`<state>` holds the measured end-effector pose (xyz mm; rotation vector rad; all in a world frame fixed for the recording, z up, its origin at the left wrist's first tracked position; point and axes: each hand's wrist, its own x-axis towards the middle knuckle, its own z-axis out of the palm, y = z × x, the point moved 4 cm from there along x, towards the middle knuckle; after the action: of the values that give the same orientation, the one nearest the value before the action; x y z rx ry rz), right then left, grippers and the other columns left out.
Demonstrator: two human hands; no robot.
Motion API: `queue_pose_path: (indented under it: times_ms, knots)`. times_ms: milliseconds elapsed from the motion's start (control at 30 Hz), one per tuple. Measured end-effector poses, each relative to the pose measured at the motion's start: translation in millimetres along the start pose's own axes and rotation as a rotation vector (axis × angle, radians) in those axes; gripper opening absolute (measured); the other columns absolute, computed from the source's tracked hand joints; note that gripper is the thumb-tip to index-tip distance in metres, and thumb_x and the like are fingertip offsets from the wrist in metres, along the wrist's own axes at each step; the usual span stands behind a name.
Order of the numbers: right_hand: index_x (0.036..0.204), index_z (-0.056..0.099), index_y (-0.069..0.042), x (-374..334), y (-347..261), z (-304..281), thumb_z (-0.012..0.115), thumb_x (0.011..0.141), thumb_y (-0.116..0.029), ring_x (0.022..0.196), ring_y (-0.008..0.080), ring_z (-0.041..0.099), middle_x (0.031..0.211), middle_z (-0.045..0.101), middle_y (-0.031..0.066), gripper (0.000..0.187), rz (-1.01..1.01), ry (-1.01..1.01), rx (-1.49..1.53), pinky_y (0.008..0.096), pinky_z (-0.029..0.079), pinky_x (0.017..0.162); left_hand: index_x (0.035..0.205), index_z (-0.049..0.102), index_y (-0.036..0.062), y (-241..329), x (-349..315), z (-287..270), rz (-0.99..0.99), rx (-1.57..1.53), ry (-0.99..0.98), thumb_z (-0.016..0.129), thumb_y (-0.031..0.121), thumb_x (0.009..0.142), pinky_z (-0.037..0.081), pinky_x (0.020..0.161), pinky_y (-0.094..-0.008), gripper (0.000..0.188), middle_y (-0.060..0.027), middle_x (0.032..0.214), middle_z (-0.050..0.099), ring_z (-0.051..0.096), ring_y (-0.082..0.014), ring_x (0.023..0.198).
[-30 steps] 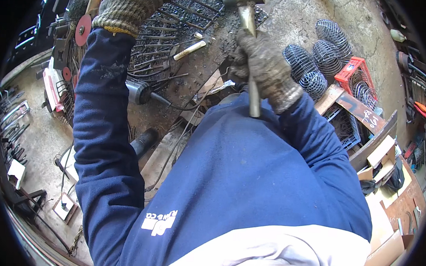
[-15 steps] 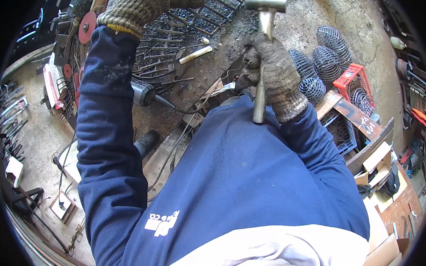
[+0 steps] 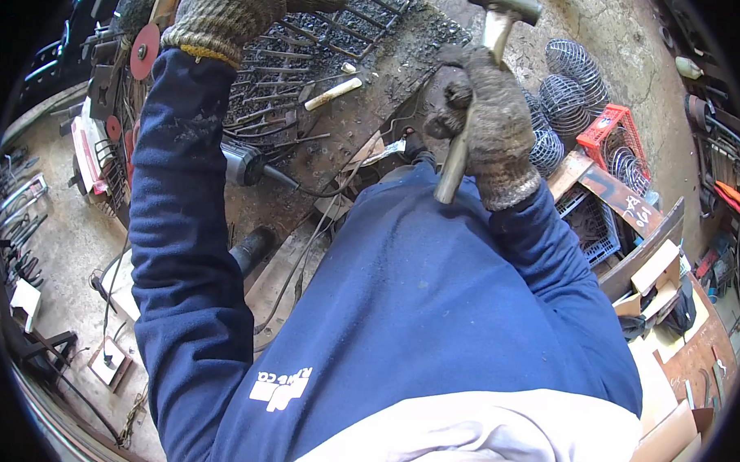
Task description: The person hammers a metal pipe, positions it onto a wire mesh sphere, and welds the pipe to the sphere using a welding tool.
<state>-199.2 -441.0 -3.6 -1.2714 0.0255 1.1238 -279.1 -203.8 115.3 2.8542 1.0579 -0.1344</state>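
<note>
My right hand, in a worn knitted work glove, is wrapped round the handle of a metal hammer. The hammer head points up and away, tilted to the right, and the handle's butt comes out below my fist over my blue sweatshirt. My left hand, in a similar glove with a yellow cuff edge, is at the top edge above a metal grate of bars. One digit of it stretches to the right; the other fingers are cut off by the picture's edge, so anything they hold is hidden.
Dark gritty bits lie around the grate, with a pale stick beside it. A corded power tool lies by my left forearm. At right are wire coils, a red crate and a blue crate. Tools line the left side.
The hammer has tilted over, its head moving right and slightly up, as my right hand rose a little. My left hand has shifted slightly left.
</note>
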Motion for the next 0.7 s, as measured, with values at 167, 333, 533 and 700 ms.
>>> queue_pose_path:
  times_ms: [167,333,533,700]
  knots:
    - [0.125,0.061,-0.002,17.2,27.7,-2.0,0.054,0.108,-0.037,0.059,0.0099,0.060,0.076,0.054,-0.0030,0.040,-0.114,-0.082,-0.120,0.0269,0.059,0.052,0.152,0.044,0.0040,4.9,11.0,7.9,0.043,-0.010,0.032,0.096,0.042,0.064,0.051,0.103,-0.0429,0.109,-0.0261,0.133,0.065,0.063,-0.0390,0.123]
    - [0.121,0.062,-0.002,8.0,11.3,-2.4,0.057,0.107,-0.041,0.060,0.0102,0.062,0.077,0.055,-0.0010,0.041,-0.041,-0.128,-0.165,0.0272,0.058,0.051,0.152,0.045,0.0037,1.1,1.8,1.5,-0.031,0.004,0.009,0.096,0.041,0.064,0.051,0.103,-0.0428,0.108,-0.0257,0.134,0.064,0.063,-0.0388,0.124]
    - [0.122,0.064,-0.007,10.7,-0.6,-14.8,0.053,0.108,-0.042,0.057,0.0117,0.057,0.077,0.054,-0.0009,0.039,-0.147,0.129,0.080,0.0301,0.058,0.050,0.152,0.046,0.0046,11.3,23.0,13.8,0.095,-0.029,0.049,0.096,0.040,0.065,0.051,0.104,-0.0431,0.106,-0.0254,0.133,0.065,0.063,-0.0390,0.123]
    - [0.122,0.065,-0.004,3.1,2.1,11.4,0.054,0.107,-0.040,0.052,0.0080,0.051,0.075,0.052,-0.0037,0.040,0.175,-0.088,-0.094,0.0262,0.051,0.043,0.152,0.046,0.0049,2.3,2.0,0.7,-0.020,-0.003,0.003,0.097,0.039,0.064,0.051,0.104,-0.0431,0.107,-0.0252,0.134,0.064,0.063,-0.0382,0.124]
